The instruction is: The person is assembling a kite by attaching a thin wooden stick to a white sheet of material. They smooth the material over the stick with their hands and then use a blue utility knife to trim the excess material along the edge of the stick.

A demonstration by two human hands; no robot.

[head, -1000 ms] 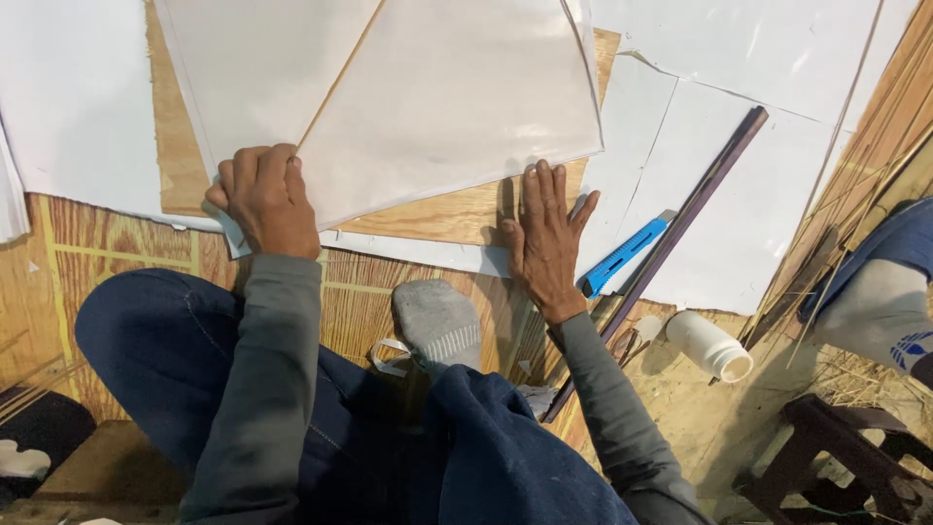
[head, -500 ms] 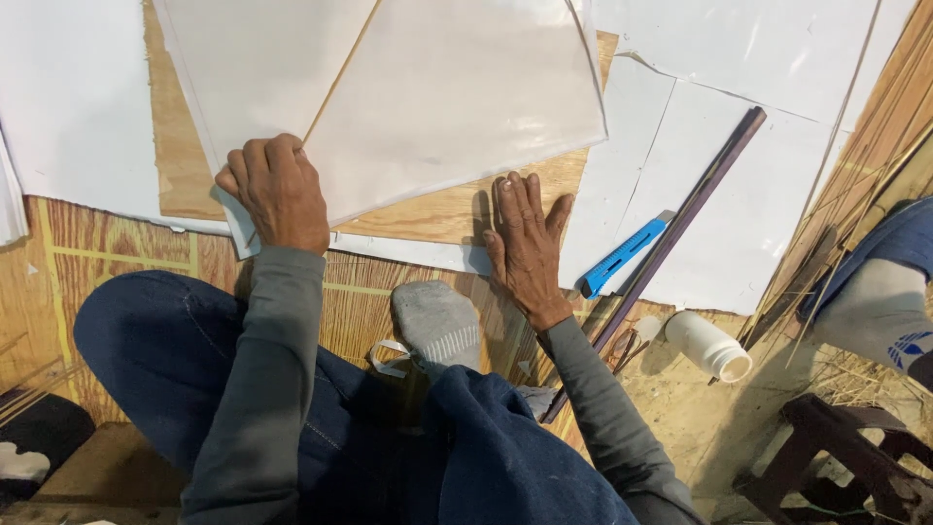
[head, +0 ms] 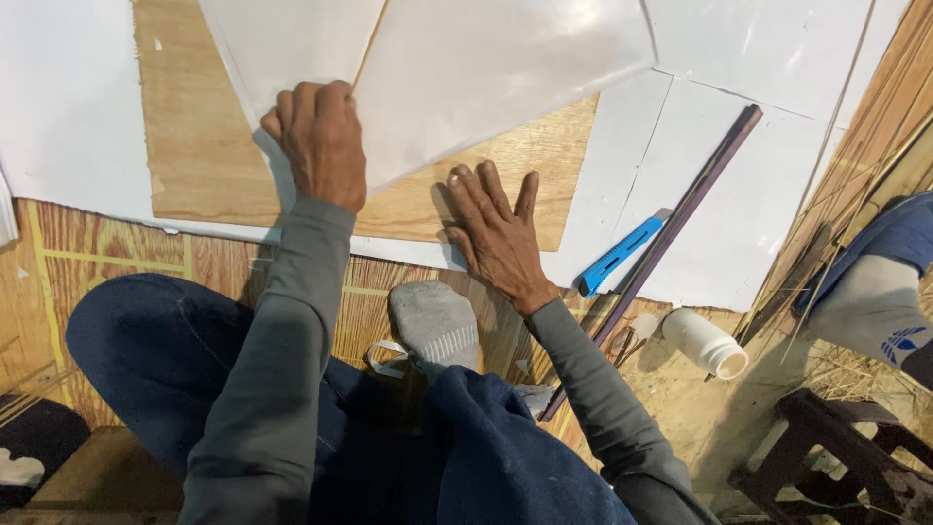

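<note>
Left hand (head: 321,146) grip pinches the white sheet (head: 486,68) edge — right hand (head: 496,233) spread flat just below.

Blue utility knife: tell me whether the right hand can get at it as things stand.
Probably yes. The right hand lies flat and empty on the plywood board, and only bare white sheet separates it from the blue utility knife.

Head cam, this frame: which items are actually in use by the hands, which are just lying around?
In use:
- left hand, holding the edge of the white sheet
- right hand, flat on the plywood board

Lying about:
- blue utility knife
- long dark bar
- white bottle
- dark stool
</note>
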